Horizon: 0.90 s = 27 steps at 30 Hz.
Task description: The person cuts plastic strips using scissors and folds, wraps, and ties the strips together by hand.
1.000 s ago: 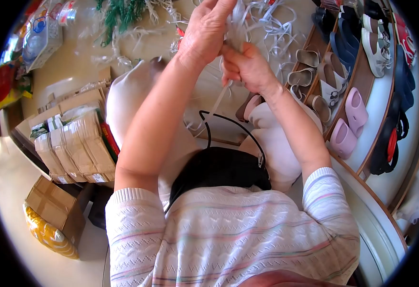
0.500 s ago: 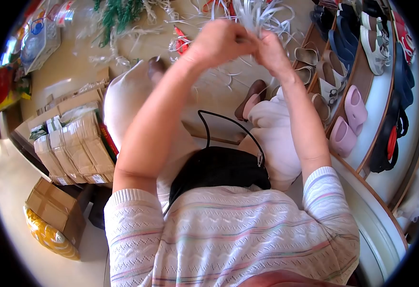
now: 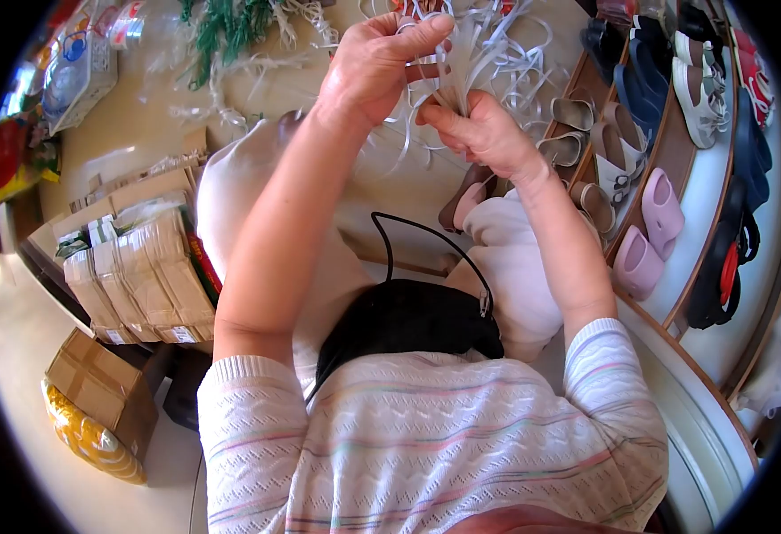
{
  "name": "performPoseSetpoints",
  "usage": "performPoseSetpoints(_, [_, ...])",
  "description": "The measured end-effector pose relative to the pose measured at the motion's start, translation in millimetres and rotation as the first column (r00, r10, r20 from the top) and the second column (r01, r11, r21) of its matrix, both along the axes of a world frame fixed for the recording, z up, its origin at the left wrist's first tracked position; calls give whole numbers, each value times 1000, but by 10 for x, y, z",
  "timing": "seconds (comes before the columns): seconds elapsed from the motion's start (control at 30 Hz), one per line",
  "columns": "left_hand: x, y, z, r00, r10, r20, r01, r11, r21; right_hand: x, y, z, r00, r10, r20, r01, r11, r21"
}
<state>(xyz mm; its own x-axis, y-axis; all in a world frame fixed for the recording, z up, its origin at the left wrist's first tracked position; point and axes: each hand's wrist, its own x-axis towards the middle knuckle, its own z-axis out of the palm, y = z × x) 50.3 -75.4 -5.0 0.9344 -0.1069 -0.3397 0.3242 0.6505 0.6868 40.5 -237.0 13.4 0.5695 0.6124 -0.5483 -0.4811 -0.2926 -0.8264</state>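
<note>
Thin white plastic strips [image 3: 520, 67] fan out in a loose bundle at the top of the view. My right hand [image 3: 487, 135] pinches the gathered end of this bundle between thumb and fingers. Close by on the upper left, my left hand [image 3: 377, 67] has a strip looped around its fingers, with thumb and forefinger closed on it. Loose ends curl below and between the two hands. A black bag [image 3: 408, 320] with a thin looped strap rests on my lap.
Green and white tied strands [image 3: 221, 36] lie on the floor at upper left. Shoe shelves along the right hold pink slides [image 3: 640, 262] and other pairs. Flattened cardboard [image 3: 141, 276], a box [image 3: 97, 378] and a white basket [image 3: 79, 84] stand left.
My hands have moved apart from being close together. The right hand came down and toward me with the bundle end; the left turned, its fingers now showing a looped strip.
</note>
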Motion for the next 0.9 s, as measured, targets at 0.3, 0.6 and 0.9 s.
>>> performPoseSetpoints(0.3, [-47,-92,-28,966,-173,192,50,854,518,-46,38,-241,949,209,237,-192,977,-92])
performPoseSetpoints(0.6, [-67,-181,103,998,-63,5,62,986,157,-64,59,-406,796,226,562,-176,974,-141])
performPoseSetpoints(0.9, [2,-165,161,998,50,32,-41,974,-223,-120,151,-280,986,-5,166,-11,995,97])
